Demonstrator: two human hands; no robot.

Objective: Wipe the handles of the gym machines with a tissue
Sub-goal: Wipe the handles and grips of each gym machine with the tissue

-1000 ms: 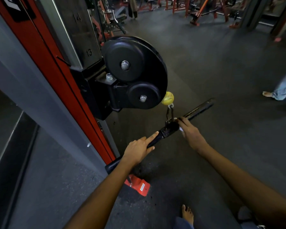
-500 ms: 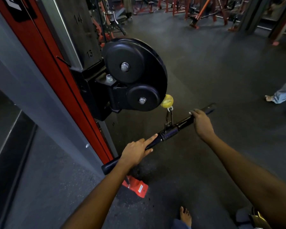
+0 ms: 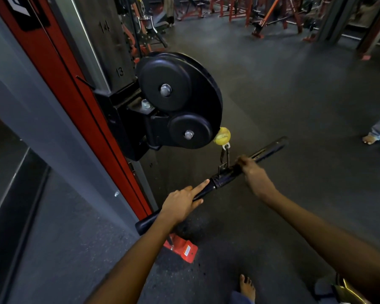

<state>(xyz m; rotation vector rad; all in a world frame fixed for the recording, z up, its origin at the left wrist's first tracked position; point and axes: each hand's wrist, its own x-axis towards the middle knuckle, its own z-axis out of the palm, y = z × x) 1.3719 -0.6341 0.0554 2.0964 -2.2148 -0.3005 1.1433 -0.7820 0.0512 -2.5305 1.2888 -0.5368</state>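
Observation:
A black straight bar handle (image 3: 270, 148) hangs by a metal clip (image 3: 225, 157) from the cable machine's pulley housing (image 3: 178, 99). My left hand (image 3: 182, 202) grips the bar's left half, index finger lying straight along it. My right hand (image 3: 253, 174), motion-blurred, is curled over the bar just right of the clip. The tissue that showed white under its fingers a second ago is hidden inside the grip.
A yellow stopper ball (image 3: 222, 136) sits above the clip. The machine's red upright (image 3: 75, 95) and red floor foot (image 3: 182, 249) stand at left. Another person's foot (image 3: 370, 139) is at far right, my bare foot (image 3: 247, 286) below. More red machines stand at the back.
My right hand slid along the bar from the middle out toward its right end, then back to just right of the clip. My left hand kept its hold.

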